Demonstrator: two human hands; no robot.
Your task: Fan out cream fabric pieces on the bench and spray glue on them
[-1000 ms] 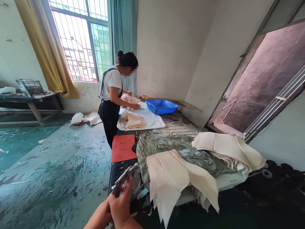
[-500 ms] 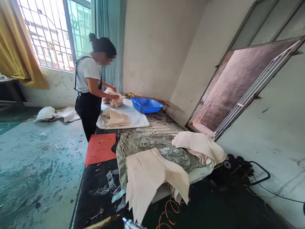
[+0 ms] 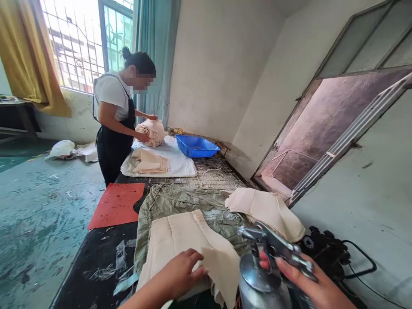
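Note:
My left hand (image 3: pixel 180 274) lies on the near stack of cream leather-like pieces (image 3: pixel 180 236), fingers curled over its edge. My right hand (image 3: pixel 309 285) grips a metal spray gun (image 3: pixel 267 266) with a round silver cup, held just right of that stack. The stack rests on a grey-green sack (image 3: pixel 180 201) spread over the black table (image 3: pixel 96 257). A second cream stack (image 3: pixel 264 206) lies farther right on the sack.
A person in a white shirt and black apron (image 3: pixel 114 124) handles cream pieces (image 3: pixel 151 131) at the table's far end, beside a blue basin (image 3: pixel 196 146) on a wire grid. A red sheet (image 3: pixel 117 204) lies on the left edge. Black cables (image 3: pixel 334 253) sit at right.
The spray gun has moved from the lower left to the lower right, now in my right hand. My left hand has come down onto the near cream stack. The view has shifted closer.

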